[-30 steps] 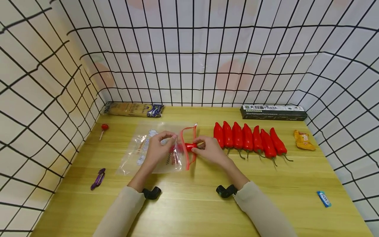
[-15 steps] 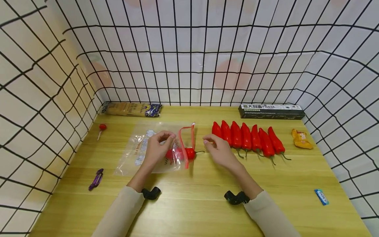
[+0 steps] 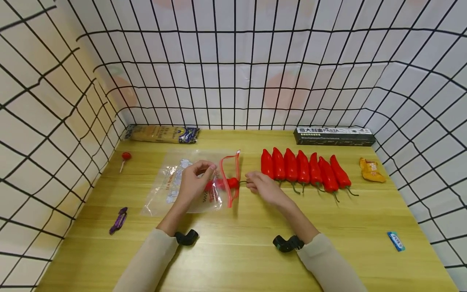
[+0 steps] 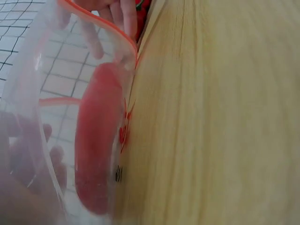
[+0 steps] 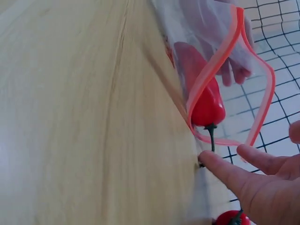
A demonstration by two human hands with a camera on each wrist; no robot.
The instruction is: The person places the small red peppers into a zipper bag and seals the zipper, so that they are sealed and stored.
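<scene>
A clear zip bag (image 3: 155, 202) with a red zip edge lies on the table, its mouth facing right and held apart. With thumb and forefinger my left hand (image 3: 193, 182) pinches the bag's upper layer near the mouth. Most of a red chili pepper (image 5: 209, 107) lies inside the bag; its green stem pokes out of the mouth. My right hand (image 3: 265, 187) is just right of the mouth. In the right wrist view its fingers reach to the stem's end with the thumb held apart; whether they touch the stem I cannot tell.
Several red chili peppers (image 3: 290, 165) lie in a row to the right. A pasta packet (image 3: 160, 134) and a black pasta box (image 3: 333, 137) lie along the wire grid. A lollipop (image 3: 126, 156), purple candy (image 3: 118, 221), yellow packet (image 3: 371, 170) and blue packet (image 3: 395, 241) lie near the sides.
My right hand let go of the pepper, drew back right, then came left again to its stem. The pepper's stem end has shifted slightly away from me. My left hand keeps its pinch on the bag.
</scene>
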